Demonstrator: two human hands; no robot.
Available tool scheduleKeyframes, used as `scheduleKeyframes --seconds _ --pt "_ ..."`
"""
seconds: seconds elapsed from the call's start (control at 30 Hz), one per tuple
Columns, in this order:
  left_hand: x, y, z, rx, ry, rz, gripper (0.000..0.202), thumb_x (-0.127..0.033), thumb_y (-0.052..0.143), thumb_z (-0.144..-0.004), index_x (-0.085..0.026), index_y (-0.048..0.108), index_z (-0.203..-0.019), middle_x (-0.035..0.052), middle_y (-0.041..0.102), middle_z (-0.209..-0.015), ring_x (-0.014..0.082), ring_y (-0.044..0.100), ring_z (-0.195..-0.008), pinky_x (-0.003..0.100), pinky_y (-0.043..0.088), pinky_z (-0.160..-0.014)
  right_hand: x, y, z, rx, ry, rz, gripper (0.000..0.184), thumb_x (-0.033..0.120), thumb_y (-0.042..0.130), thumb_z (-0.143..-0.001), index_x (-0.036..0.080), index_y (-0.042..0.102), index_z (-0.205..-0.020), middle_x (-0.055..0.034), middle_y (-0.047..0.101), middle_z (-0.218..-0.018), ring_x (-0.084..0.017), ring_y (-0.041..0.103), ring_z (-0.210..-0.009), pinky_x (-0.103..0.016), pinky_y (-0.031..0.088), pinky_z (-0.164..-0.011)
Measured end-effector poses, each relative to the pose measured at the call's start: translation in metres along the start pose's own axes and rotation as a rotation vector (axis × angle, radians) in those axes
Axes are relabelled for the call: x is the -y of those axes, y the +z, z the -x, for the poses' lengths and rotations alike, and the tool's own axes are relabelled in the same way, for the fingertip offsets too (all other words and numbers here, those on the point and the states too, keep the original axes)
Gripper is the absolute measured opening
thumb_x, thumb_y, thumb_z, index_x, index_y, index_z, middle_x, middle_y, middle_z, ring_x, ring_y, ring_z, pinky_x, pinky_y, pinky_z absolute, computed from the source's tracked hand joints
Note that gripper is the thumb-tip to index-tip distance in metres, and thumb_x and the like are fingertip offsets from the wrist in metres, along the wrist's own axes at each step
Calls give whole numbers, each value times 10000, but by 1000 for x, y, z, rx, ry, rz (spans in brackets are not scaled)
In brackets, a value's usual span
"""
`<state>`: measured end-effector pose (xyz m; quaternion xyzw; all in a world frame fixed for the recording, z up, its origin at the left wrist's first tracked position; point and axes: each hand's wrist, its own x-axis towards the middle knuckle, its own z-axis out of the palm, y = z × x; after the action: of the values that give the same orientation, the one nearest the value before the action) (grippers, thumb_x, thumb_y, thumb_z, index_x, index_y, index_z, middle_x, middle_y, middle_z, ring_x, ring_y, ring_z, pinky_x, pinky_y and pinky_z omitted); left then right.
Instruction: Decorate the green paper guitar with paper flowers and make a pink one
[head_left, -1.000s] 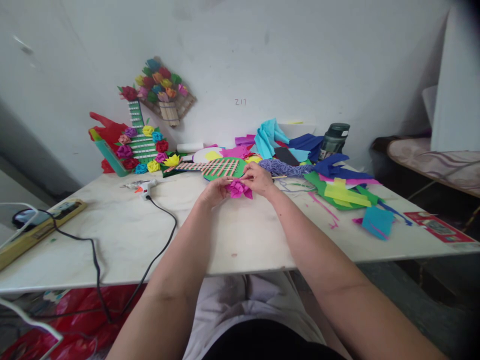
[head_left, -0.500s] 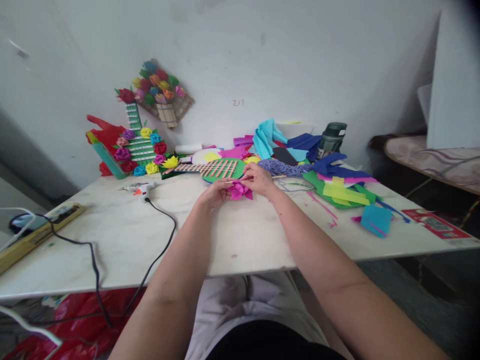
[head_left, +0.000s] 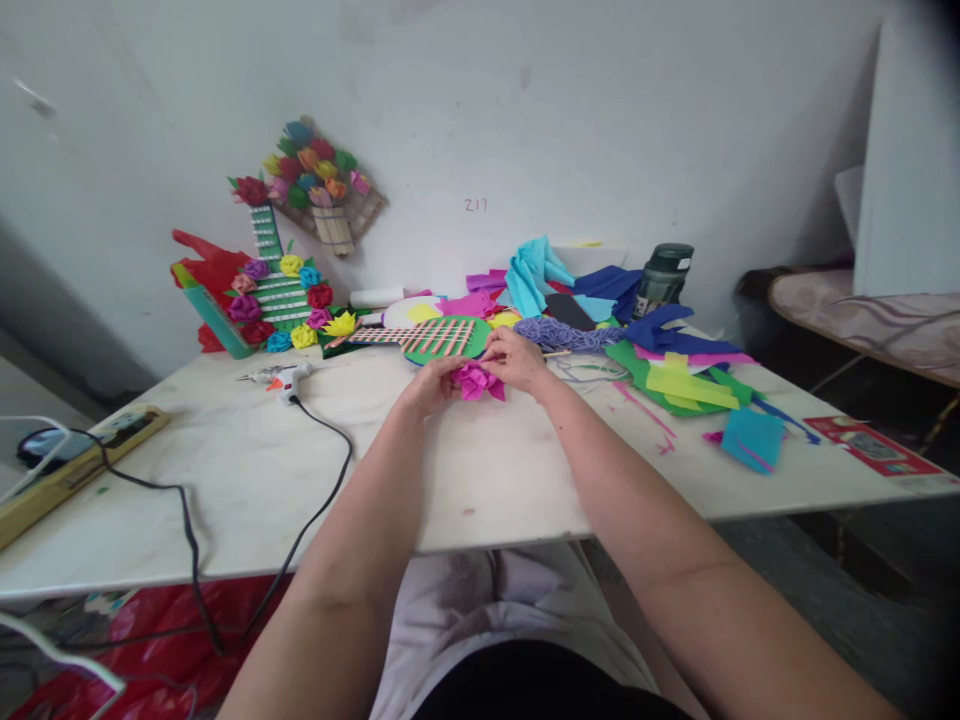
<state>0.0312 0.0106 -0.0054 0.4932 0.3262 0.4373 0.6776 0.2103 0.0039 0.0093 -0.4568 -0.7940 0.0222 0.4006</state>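
Observation:
A bright pink paper flower (head_left: pixel 480 381) with pointed petals is held between my hands, just above the table. My left hand (head_left: pixel 435 386) grips its left side with curled fingers. My right hand (head_left: pixel 516 360) pinches at its upper right edge, and the fingertips hide part of the flower. Right behind them lies a green guitar-shaped piece (head_left: pixel 442 338) covered with thin wooden strips. A short thin stick (head_left: pixel 556 353) shows to the right of my right hand.
A glue gun (head_left: pixel 291 380) lies at left, its black cord crossing the table's front edge. A flower-decorated guitar (head_left: pixel 281 290) leans at the wall. Purple yarn (head_left: pixel 570 335), coloured paper scraps (head_left: pixel 686 382) and a dark bottle (head_left: pixel 664 280) stand or lie at right. A power strip (head_left: pixel 90 460) is far left.
The flower has shifted slightly, and its petals look a little more bunched. The fingers of both hands have moved only a little; both still hold it.

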Motion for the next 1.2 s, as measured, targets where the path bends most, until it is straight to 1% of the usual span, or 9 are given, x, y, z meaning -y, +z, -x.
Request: scheduleKeyframes --seconds 0.2,0.37,0.5,0.7,0.87,1.0,1.07,1.2 --pt "1 0 2 3 34 -10 152 -202 644 -708 -93 691 -802 77 681 -736 123 616 -615 215 497 -576 0 0 0 4 8 37 89 262 652 -703 205 717 -722 -24 625 -977 -135 588 -774 -244 432 -633" --pt "0 1 4 15 40 -17 135 -190 681 -670 -96 693 -766 61 671 -697 117 603 -599 212 484 -570 -2 0 0 7 5 43 97 278 656 -711 219 730 -728 -17 626 -964 -132 590 -779 -242 430 -647" --pt "1 0 4 7 47 -12 158 -189 704 -641 -91 687 -764 43 647 -667 106 584 -573 210 470 -547 -2 -1 0 19 12 44 109 291 656 -719 223 738 -744 -15 627 -965 -127 585 -773 -242 422 -647" --pt "3 -3 0 36 54 -33 237 -273 758 -608 -88 641 -699 17 595 -600 93 545 -517 212 444 -517 0 -1 0 32 36 52 120 301 655 -724 224 741 -756 -11 621 -974 -127 577 -787 -242 417 -664" --pt "4 -4 0 52 74 -117 292 -332 763 -608 -91 608 -666 12 578 -578 89 526 -495 216 425 -497 2 -1 1 46 38 45 134 315 645 -738 224 741 -756 -11 623 -968 -132 584 -812 -243 422 -674" --pt "1 -2 4 33 94 -156 322 -371 759 -600 -105 579 -627 -9 545 -539 74 493 -469 204 399 -467 3 1 2 40 36 44 147 330 643 -743 219 739 -757 -17 628 -972 -131 588 -796 -244 426 -660" --pt "-2 -2 7 16 98 -179 327 -376 758 -596 -110 569 -620 -19 531 -525 67 479 -459 198 387 -457 3 4 2 22 13 48 170 350 632 -751 217 738 -768 -24 629 -976 -132 586 -786 -246 432 -654" --pt "-11 -6 11 -28 103 -223 312 -369 751 -598 -119 565 -616 -22 531 -516 63 475 -448 194 384 -452 4 9 -1 -35 -52 61 234 393 577 -791 229 729 -858 -34 623 -1007 -136 576 -757 -257 443 -643"
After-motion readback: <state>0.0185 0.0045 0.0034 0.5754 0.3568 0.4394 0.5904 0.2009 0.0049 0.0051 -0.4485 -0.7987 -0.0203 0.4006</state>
